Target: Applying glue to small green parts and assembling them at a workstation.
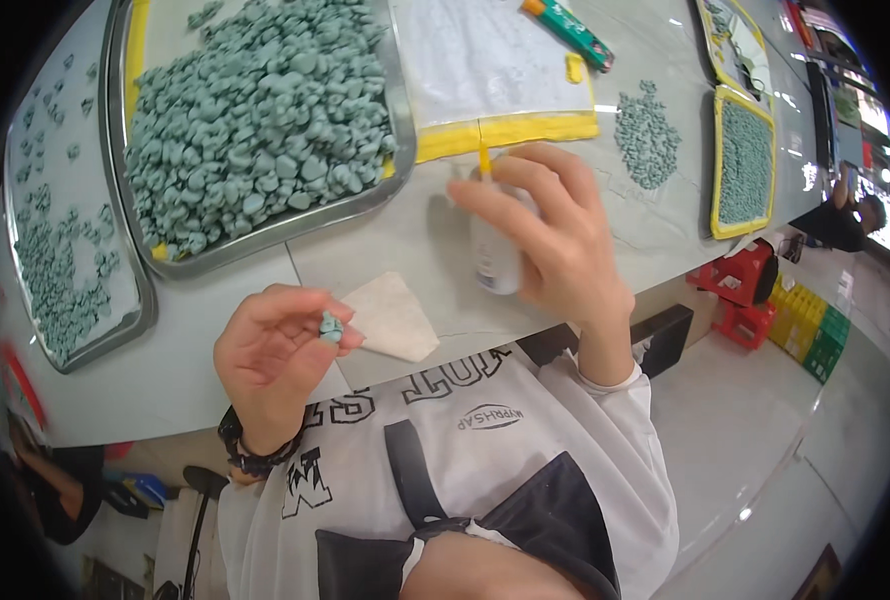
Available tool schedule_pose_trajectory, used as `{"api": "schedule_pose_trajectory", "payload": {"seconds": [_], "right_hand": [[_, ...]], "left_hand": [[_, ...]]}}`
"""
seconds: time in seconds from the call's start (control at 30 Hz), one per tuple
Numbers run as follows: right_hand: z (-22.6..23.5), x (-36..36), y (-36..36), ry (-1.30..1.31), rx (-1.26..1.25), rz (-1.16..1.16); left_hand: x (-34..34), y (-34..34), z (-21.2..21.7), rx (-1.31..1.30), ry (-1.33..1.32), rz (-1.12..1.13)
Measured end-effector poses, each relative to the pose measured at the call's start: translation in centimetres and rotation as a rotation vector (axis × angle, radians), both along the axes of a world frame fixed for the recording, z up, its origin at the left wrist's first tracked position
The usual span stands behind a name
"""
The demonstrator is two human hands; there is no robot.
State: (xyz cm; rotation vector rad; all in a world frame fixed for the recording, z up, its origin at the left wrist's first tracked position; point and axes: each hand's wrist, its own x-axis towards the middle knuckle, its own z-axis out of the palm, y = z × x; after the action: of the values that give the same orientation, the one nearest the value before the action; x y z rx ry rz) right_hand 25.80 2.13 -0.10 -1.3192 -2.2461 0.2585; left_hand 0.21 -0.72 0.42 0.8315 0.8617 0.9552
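From the head camera, looking down: the left hand (283,350) pinches a small grey-green piece (332,326) between thumb and fingertips, the other fingers curled loosely, held just above the table's near edge. The right hand (555,240) wraps around a small white bottle (493,250) with a thin yellow nozzle (484,160) pointing up, fingers closed about its body, thumb along the side. To do this step well, I'd judge the piece wants turning so its joining face looks up, the nozzle tipped down close to it, and only a light squeeze so nothing runs onto the fingers. A pale scrap of paper (393,318) lies on the grey table (385,250) just beside the left hand. Above, a steel tray (390,110) is heaped with more grey-green pieces; a second tray (140,300) at far left holds a thin scatter. A white sheet with yellow edging (505,130) lies beyond the bottle, a green-and-orange tube (570,28) on it. Far right, a yellow-rimmed tray (743,165) is packed flat with pieces, a loose cluster (647,138) beside it. The bottle's label is too small to tell.
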Motion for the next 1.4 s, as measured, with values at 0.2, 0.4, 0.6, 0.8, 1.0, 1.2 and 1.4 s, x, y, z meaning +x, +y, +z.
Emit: {"api": "schedule_pose_trajectory", "payload": {"seconds": [0.2, 0.4, 0.6, 0.8, 1.0, 1.2, 1.4], "right_hand": [[3.2, 5.9, 1.8, -0.152, 0.344, -0.403], [0.4, 16.6, 4.1, -0.317, 0.083, -0.498], [2.4, 12.4, 5.6, -0.346, 0.024, -0.478], [5.2, -1.7, 0.2, 0.28, 0.364, 0.085], [1.4, -7.5, -1.5, 0.365, 0.195, 0.159], [2.1, -6.5, -1.0, 0.416, 0.01, 0.19], [1.5, -6.5, -1.2, 0.442, -0.017, 0.187]], "left_hand": [[-0.6, 0.0, -0.4, 0.015, -0.059, -0.008], [-0.2, -0.1, -0.1, 0.018, -0.005, -0.015], [0.3, 0.4, 0.5, -0.013, 0.076, -0.01], [0.0, 0.7, 0.9, -0.096, -0.033, -0.154], [-0.7, 1.1, 0.1, 0.127, -0.065, -0.289], [-1.0, 0.6, 0.2, 0.015, -0.099, -0.265], [-0.8, 0.6, 0.2, -0.064, -0.139, -0.286]]}}
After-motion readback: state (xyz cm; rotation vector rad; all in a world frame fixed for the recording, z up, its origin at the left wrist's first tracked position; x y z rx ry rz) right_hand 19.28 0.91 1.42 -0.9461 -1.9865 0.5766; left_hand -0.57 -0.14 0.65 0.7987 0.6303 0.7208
